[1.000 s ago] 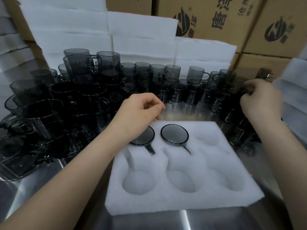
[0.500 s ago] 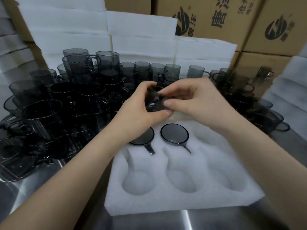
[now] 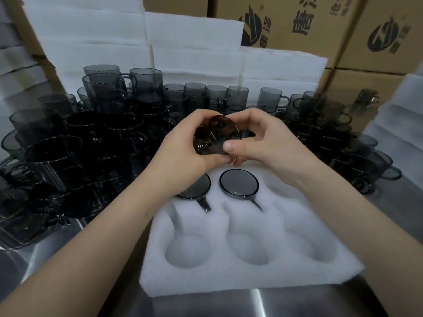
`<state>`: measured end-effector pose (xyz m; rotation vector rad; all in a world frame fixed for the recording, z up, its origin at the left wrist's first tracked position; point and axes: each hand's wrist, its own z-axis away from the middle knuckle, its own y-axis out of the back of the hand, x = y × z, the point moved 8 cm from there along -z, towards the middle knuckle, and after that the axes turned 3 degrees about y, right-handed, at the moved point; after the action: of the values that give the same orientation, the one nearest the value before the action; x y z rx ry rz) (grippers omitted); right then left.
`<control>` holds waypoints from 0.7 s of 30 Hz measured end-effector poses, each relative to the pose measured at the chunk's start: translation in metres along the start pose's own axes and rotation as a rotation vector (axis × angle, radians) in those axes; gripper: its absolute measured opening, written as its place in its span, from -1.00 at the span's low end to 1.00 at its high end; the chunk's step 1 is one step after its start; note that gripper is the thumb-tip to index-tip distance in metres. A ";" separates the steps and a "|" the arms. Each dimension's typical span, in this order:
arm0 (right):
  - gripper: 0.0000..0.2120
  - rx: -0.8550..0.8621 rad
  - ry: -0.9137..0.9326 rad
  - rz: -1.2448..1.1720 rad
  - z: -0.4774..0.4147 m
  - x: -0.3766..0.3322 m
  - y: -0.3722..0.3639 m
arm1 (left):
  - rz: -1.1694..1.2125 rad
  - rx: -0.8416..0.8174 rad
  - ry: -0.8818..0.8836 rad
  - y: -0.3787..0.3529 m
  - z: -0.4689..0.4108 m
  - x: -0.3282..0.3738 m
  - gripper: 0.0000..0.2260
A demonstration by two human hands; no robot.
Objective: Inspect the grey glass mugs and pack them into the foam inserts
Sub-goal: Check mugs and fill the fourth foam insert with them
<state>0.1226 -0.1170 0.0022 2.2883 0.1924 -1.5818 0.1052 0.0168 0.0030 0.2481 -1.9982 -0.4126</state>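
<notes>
— Where is the smoky grey glass mug being held?
— Both hands are holding it in the air, tilted, above the back of the white foam insert. The left hand is curling around its side; the right hand is pinching it between thumb and fingers.
— And the packed ones?
— Two grey mugs are sitting in the insert's back-row pockets, left and middle. More grey mugs are crowding the shiny steel desk behind.
</notes>
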 end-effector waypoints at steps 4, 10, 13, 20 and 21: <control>-0.52 0.085 0.019 0.049 0.001 -0.002 -0.001 | -0.032 0.001 -0.040 -0.003 0.000 0.005 -0.46; -0.59 0.244 0.021 0.097 0.003 -0.006 0.004 | -0.072 -0.026 -0.075 -0.005 0.000 0.007 -0.38; -0.67 0.280 -0.004 0.010 0.004 -0.004 0.007 | -0.073 -0.030 -0.081 -0.005 -0.001 0.007 -0.41; -0.85 0.155 -0.067 -0.263 -0.002 0.004 0.006 | 0.108 -0.030 -0.093 -0.001 0.000 0.007 -0.42; -0.95 0.101 -0.071 -0.332 -0.003 0.004 0.003 | 0.121 -0.011 -0.093 0.001 0.000 0.006 -0.43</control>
<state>0.1274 -0.1188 -0.0004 2.3648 0.5088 -1.8684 0.1028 0.0155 0.0090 0.1015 -2.0895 -0.3632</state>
